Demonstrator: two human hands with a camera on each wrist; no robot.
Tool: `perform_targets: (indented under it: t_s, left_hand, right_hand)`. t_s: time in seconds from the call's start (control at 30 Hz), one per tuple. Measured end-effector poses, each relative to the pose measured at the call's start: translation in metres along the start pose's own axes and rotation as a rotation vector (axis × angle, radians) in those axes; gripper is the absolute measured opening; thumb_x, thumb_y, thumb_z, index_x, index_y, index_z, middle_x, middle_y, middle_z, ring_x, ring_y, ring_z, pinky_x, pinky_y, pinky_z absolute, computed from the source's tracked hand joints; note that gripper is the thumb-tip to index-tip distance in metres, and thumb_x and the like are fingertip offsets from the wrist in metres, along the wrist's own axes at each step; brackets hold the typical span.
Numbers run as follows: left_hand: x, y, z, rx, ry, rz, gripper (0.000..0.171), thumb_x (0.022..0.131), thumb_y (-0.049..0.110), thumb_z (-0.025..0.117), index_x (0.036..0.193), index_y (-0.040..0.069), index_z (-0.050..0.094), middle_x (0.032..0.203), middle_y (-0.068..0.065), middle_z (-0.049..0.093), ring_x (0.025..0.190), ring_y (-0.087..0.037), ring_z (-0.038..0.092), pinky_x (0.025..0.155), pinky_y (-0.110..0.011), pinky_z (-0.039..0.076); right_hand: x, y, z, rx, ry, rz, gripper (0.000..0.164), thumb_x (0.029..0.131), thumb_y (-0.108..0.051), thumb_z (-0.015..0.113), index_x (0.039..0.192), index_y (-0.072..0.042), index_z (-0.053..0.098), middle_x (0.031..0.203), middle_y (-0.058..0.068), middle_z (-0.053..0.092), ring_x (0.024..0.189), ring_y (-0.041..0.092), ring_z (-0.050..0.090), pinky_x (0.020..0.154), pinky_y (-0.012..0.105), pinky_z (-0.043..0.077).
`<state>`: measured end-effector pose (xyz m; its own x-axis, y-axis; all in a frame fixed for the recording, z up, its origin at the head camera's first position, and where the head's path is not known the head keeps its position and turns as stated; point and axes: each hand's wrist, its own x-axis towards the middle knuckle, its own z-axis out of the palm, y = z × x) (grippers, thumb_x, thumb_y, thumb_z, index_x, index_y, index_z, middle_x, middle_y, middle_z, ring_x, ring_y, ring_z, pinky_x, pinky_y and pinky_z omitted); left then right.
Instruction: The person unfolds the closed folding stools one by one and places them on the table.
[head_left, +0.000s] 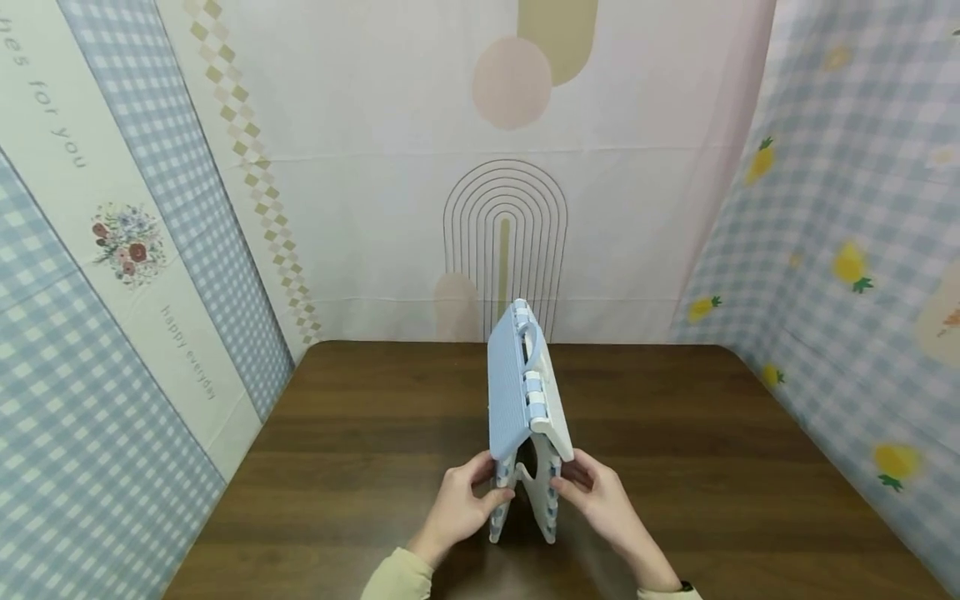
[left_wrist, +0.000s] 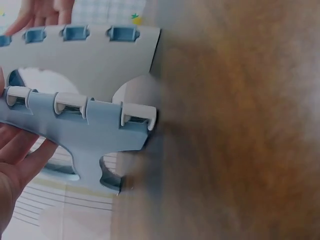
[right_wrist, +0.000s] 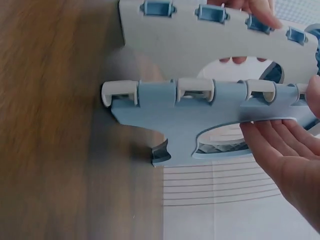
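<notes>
folding stool (head_left: 517,412) stands on dark wood-grain table (head_left: 360,433), approx 5 o'clock in head view, prob. half done — leg panels (left_wrist: 95,132) apart, top (head_left: 506,379) peaked; left: flattening or folding, can't tell which. l hand (head_left: 465,502) at its 7, r hand (head_left: 600,497) at its 4, each pinch a panel — plastic-looking, blue/white, ribbed top, curved cutouts.

Checked cloths (head_left: 183,183) flank the brown table (head_left: 337,467), one printed with, seemingly, pineapples (head_left: 850,262).
</notes>
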<state>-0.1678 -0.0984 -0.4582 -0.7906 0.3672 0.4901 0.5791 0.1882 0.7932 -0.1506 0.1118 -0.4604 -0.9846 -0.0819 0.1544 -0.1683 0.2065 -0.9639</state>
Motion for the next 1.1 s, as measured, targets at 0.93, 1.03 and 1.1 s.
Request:
perform_targets:
  t_s: [0.93, 1.03, 1.1]
  left_hand:
    - [0.003, 0.029, 0.026, -0.024, -0.059, -0.031, 0.038, 0.074, 0.003, 0.069, 0.109, -0.001, 0.058, 0.099, -0.02, 0.066, 0.092, -0.029, 0.064, 0.078, -0.04, 0.053]
    - [0.005, 0.029, 0.03, -0.015, -0.093, -0.047, 0.038, 0.074, 0.007, 0.07, 0.109, 0.001, 0.058, 0.099, -0.017, 0.067, 0.093, -0.028, 0.065, 0.081, -0.04, 0.052]
    - [0.007, 0.024, 0.031, 0.036, -0.141, -0.054, 0.039, 0.076, 0.016, 0.07, 0.111, 0.005, 0.057, 0.098, -0.012, 0.068, 0.093, -0.024, 0.064, 0.083, -0.037, 0.052]
  right_hand:
    - [-0.035, 0.004, -0.086, -0.085, -0.009, -0.037, 0.049, 0.082, -0.017, 0.063, 0.122, 0.006, 0.047, 0.116, 0.028, 0.056, 0.095, -0.003, 0.058, 0.08, 0.019, 0.05]
    - [-0.037, 0.004, -0.095, -0.087, -0.047, -0.04, 0.049, 0.083, -0.019, 0.062, 0.123, 0.005, 0.047, 0.116, 0.027, 0.056, 0.096, -0.002, 0.058, 0.08, 0.02, 0.05]
    - [-0.039, 0.002, -0.102, -0.131, -0.072, -0.048, 0.045, 0.084, -0.021, 0.061, 0.121, 0.002, 0.049, 0.114, 0.024, 0.058, 0.095, 0.0, 0.058, 0.08, 0.02, 0.05]
